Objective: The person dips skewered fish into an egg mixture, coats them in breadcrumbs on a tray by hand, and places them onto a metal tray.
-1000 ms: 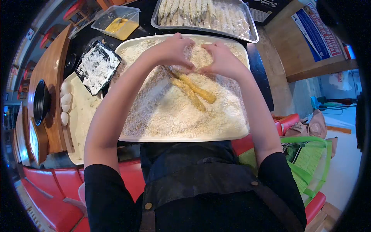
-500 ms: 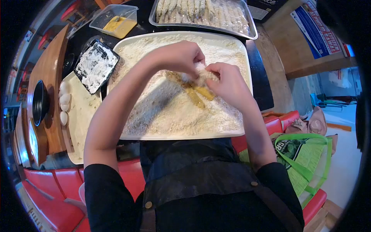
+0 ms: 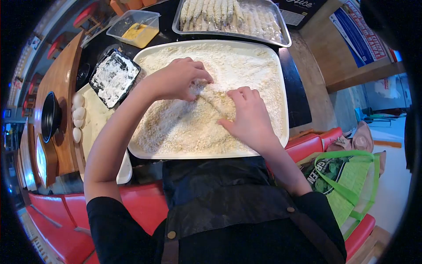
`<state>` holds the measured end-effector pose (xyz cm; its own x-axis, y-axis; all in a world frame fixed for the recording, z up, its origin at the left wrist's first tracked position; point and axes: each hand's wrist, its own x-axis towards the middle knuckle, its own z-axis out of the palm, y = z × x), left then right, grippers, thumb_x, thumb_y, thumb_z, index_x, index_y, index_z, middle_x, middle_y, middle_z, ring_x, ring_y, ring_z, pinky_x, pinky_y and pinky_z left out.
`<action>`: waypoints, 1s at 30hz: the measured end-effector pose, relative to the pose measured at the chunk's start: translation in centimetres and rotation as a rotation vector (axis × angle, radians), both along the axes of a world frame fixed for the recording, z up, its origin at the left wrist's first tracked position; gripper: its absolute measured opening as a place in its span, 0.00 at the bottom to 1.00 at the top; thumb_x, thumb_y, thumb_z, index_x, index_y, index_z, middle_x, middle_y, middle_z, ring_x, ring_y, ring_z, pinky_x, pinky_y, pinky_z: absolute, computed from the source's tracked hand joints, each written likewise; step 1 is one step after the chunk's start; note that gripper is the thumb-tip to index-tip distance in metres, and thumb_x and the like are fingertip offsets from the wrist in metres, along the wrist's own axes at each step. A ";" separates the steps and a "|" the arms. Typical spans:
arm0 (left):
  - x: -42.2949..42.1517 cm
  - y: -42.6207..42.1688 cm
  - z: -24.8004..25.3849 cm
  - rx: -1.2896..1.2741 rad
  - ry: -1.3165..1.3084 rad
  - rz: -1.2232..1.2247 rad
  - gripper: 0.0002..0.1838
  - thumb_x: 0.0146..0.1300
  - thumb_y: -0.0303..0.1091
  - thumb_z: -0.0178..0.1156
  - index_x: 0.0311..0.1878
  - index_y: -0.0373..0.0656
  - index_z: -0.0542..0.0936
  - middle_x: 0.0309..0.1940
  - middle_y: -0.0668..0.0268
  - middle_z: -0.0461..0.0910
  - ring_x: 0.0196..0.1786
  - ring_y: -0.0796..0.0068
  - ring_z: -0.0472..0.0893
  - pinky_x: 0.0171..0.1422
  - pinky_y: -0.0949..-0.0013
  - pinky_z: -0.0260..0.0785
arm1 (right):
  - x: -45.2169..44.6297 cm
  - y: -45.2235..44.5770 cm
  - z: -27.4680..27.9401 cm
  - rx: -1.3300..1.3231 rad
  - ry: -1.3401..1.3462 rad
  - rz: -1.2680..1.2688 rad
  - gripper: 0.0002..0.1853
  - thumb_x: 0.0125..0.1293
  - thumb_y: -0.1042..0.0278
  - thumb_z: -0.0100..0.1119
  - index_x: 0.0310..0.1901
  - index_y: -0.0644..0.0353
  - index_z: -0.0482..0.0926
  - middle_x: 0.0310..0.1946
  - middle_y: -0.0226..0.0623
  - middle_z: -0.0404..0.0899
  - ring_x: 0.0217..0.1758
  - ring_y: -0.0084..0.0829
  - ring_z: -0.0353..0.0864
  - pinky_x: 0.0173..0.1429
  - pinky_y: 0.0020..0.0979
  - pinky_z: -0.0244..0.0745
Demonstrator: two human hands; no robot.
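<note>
A large cream tray (image 3: 285,105) holds a bed of pale crumbs (image 3: 193,136). Over its middle left, my left hand (image 3: 182,80) has its fingers curled and apart, the tips at the crumbs. To the right of it, my right hand (image 3: 249,115) is open, with thumb and fingers spread around a crumb mound (image 3: 215,104). Within the mound a faint long shape shows, mostly covered by crumbs. Neither hand has a distinct item in its grasp.
Behind is a metal tray (image 3: 288,38) of crumbed long pieces. At left are a tub (image 3: 147,36) of yellow liquid, a black dish (image 3: 115,77) of white powder, eggs (image 3: 78,112) and a black bowl (image 3: 51,116). A green bag (image 3: 351,185) lies at right.
The two yellow battered pieces, visible earlier, are now covered by crumbs. My hands came together over them, then moved apart, the left one leftward and the right one lower.
</note>
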<state>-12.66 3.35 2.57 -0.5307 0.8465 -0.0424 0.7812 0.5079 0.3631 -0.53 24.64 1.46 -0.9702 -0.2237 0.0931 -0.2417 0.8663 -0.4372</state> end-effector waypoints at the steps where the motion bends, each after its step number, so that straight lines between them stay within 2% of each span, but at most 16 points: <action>1: -0.1 0.0 0.0 -0.012 -0.025 0.008 0.27 0.44 0.32 0.71 0.52 0.49 0.82 0.47 0.62 0.80 0.54 0.58 0.77 0.61 0.60 0.70 | 0.0 0.0 -0.1 -0.004 0.009 0.008 0.29 0.47 0.67 0.74 0.53 0.63 0.77 0.49 0.45 0.74 0.56 0.46 0.72 0.63 0.41 0.69; 5: 1.1 -0.3 -0.1 0.007 -0.048 0.103 0.21 0.45 0.33 0.69 0.47 0.47 0.84 0.40 0.62 0.82 0.48 0.58 0.81 0.56 0.59 0.73 | -0.4 0.8 -0.6 -0.029 0.039 0.056 0.24 0.48 0.70 0.71 0.50 0.61 0.78 0.48 0.44 0.74 0.55 0.45 0.72 0.60 0.41 0.70; 8: 2.1 -0.4 -0.4 0.070 0.027 0.158 0.19 0.46 0.33 0.70 0.45 0.44 0.83 0.39 0.59 0.82 0.44 0.53 0.81 0.51 0.58 0.74 | -1.5 1.6 -1.1 -0.030 0.118 0.087 0.23 0.48 0.71 0.70 0.49 0.60 0.79 0.48 0.43 0.74 0.54 0.45 0.73 0.58 0.42 0.71; 14: 0.5 -0.1 -1.1 0.121 0.124 0.291 0.21 0.47 0.34 0.71 0.47 0.43 0.83 0.42 0.57 0.82 0.48 0.53 0.80 0.55 0.57 0.73 | -5.7 2.5 -1.8 -0.036 0.159 0.087 0.23 0.47 0.71 0.71 0.49 0.59 0.81 0.47 0.43 0.75 0.55 0.45 0.73 0.59 0.41 0.71; 15: 0.6 -0.3 -0.5 0.116 0.116 0.272 0.21 0.50 0.34 0.71 0.50 0.43 0.82 0.45 0.56 0.81 0.49 0.53 0.80 0.56 0.58 0.73 | -6.0 2.6 -1.5 -0.039 0.147 0.086 0.24 0.47 0.70 0.72 0.49 0.60 0.81 0.47 0.43 0.76 0.56 0.45 0.73 0.60 0.41 0.71; 18: 2.8 -1.8 2.1 0.162 0.075 0.424 0.21 0.53 0.34 0.71 0.52 0.43 0.82 0.47 0.57 0.80 0.50 0.54 0.80 0.56 0.59 0.73 | -5.0 3.7 -0.3 -0.137 0.173 0.087 0.24 0.47 0.68 0.73 0.48 0.61 0.80 0.48 0.44 0.76 0.55 0.46 0.74 0.61 0.40 0.71; 21: 5.2 -5.4 2.9 0.054 -0.079 0.676 0.23 0.57 0.36 0.69 0.56 0.42 0.79 0.51 0.55 0.78 0.55 0.53 0.78 0.61 0.59 0.70 | -3.3 5.0 2.4 -0.183 -0.087 -0.018 0.25 0.47 0.65 0.74 0.49 0.63 0.79 0.47 0.47 0.76 0.55 0.48 0.74 0.61 0.39 0.70; 24: 7.8 -8.1 -0.4 0.046 0.040 0.767 0.26 0.60 0.37 0.67 0.61 0.40 0.75 0.54 0.51 0.75 0.60 0.51 0.74 0.66 0.58 0.65 | -1.4 6.2 2.4 -0.210 -0.323 -0.070 0.28 0.47 0.63 0.74 0.50 0.64 0.78 0.45 0.49 0.74 0.54 0.49 0.75 0.60 0.38 0.70; 25: 8.6 -8.2 -1.6 0.078 0.058 0.756 0.30 0.63 0.38 0.65 0.66 0.37 0.69 0.61 0.47 0.70 0.65 0.48 0.69 0.71 0.57 0.60 | -0.7 6.0 2.4 -0.198 -0.352 -0.057 0.30 0.47 0.62 0.75 0.52 0.65 0.77 0.45 0.50 0.74 0.55 0.48 0.75 0.61 0.38 0.70; 28: 10.8 -7.3 -4.9 0.167 0.203 0.776 0.36 0.62 0.43 0.66 0.68 0.36 0.67 0.66 0.42 0.65 0.69 0.43 0.65 0.73 0.53 0.57 | 1.0 5.0 2.0 -0.177 -0.396 -0.024 0.35 0.47 0.60 0.76 0.56 0.67 0.74 0.48 0.52 0.71 0.55 0.49 0.74 0.61 0.39 0.71; 30: 11.7 -5.9 -5.1 0.189 0.110 0.780 0.40 0.60 0.44 0.67 0.70 0.35 0.63 0.69 0.42 0.61 0.71 0.43 0.61 0.76 0.54 0.54 | 1.7 3.7 1.8 -0.177 -0.368 -0.004 0.38 0.47 0.60 0.76 0.59 0.68 0.71 0.50 0.53 0.70 0.55 0.49 0.74 0.62 0.39 0.71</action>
